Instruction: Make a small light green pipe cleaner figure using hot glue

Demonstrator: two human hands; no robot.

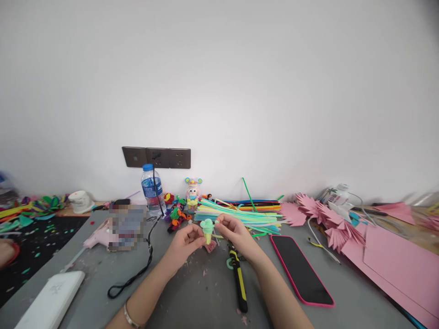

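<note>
Above the grey table mat, my left hand (187, 244) pinches the yellow lower part of a small mint-green and yellow fuzzy figure (207, 227). My right hand (236, 233) is closed at the figure's right side, with its fingertips around a tiny dark piece too small to name. The figure is upright between the two hands. Just below my right hand, pliers with black and yellow handles (239, 281) lie on the mat. Behind the hands is a spread bundle of colourful pipe cleaners (240, 214).
A water bottle (152, 192), a toy figurine (192, 194) and a pink glue gun (98, 236) are at the back left. A phone (302, 269) and pink paper (401, 269) lie right. A white box (51, 299) is front left. Another person's hand (7, 252) shows far left.
</note>
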